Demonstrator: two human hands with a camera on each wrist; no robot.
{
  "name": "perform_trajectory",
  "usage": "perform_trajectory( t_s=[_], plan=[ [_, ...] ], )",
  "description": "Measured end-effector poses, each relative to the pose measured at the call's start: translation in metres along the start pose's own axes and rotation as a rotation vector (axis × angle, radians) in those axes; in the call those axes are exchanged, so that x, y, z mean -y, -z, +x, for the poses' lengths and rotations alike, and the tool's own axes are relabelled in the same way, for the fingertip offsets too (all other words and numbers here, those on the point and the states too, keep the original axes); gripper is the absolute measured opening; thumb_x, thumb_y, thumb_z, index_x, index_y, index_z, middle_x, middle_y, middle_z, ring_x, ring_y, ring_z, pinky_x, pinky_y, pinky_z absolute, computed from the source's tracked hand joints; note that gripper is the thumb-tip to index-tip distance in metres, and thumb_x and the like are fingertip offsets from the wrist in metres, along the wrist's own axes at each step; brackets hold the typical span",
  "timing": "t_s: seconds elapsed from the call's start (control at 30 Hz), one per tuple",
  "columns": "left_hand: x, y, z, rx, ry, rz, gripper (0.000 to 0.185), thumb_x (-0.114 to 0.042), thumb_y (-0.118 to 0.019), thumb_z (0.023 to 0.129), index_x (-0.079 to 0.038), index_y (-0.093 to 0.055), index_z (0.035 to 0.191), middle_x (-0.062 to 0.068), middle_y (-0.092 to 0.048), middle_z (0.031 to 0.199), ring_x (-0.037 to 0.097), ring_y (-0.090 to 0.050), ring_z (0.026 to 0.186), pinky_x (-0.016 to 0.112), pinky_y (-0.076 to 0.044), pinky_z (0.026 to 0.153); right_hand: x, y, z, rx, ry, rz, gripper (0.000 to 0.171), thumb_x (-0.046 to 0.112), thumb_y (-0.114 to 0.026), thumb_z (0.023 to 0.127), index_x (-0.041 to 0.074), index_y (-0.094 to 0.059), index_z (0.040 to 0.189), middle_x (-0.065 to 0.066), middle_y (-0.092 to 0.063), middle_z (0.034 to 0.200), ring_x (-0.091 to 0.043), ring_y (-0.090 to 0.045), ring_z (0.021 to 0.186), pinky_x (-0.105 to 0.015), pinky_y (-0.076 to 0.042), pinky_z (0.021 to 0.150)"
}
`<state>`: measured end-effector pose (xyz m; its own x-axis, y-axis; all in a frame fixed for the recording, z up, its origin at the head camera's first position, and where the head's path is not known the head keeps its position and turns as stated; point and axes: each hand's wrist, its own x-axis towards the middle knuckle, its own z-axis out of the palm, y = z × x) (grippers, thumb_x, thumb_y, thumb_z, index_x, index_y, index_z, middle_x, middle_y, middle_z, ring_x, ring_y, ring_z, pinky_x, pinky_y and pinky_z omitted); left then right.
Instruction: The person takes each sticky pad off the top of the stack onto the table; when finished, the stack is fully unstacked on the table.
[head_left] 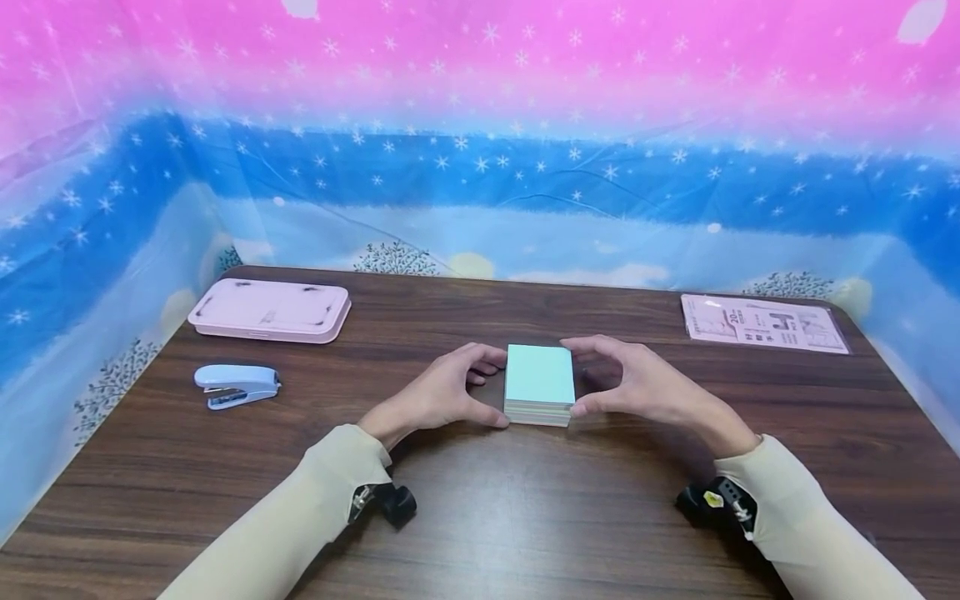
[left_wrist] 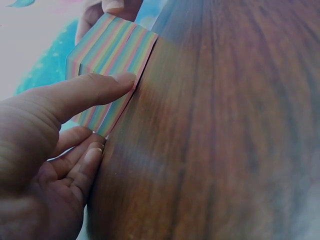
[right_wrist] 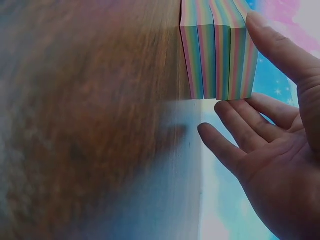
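Observation:
A square stack of coloured note paper [head_left: 540,375] lies on the table in the head view, its top sheet mint green. Both wrist views show its striped edges, divided by thin gaps into several blocks. At its left side is my left hand [head_left: 457,387], thumb by the near left corner and fingers bent loosely beside the left edge. My right hand [head_left: 637,379] is on the opposite side. Its thumb [right_wrist: 272,42] touches the near right corner and its index finger reaches the far right corner. In the right wrist view, the other fingers spread loosely beside the stack.
On the dark wooden table [head_left: 480,517], a pink case [head_left: 270,310] lies at the back left. A light blue stapler [head_left: 237,386] sits in front of it. At the back right is a flat pink printed packet [head_left: 765,323]. A patterned curtain [head_left: 480,167] surrounds the table's back and sides.

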<state>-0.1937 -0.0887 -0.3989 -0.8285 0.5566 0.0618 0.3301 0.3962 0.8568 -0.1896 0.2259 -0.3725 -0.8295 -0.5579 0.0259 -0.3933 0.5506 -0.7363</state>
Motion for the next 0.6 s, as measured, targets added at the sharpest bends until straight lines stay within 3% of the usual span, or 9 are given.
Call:
perform_trajectory(
  t_s=[0.6],
  plan=[
    [0.0001,-0.0003,0.0001,-0.003,0.006,0.009,0.08,-0.013,-0.097,0.075,-0.001,-0.059,0.144,0.009,-0.061,0.139,0.024,-0.06,0.124,0.033,-0.051,0.106,-0.0012,0.0002,-0.0005,-0.011,0.035,-0.041,0.082,0.035,-0.09,0.087,0.012,-0.052,0.156,-0.008,-0.055,0.155,-0.034,-0.047,0.145,-0.066,-0.038,0.115]
  ],
)
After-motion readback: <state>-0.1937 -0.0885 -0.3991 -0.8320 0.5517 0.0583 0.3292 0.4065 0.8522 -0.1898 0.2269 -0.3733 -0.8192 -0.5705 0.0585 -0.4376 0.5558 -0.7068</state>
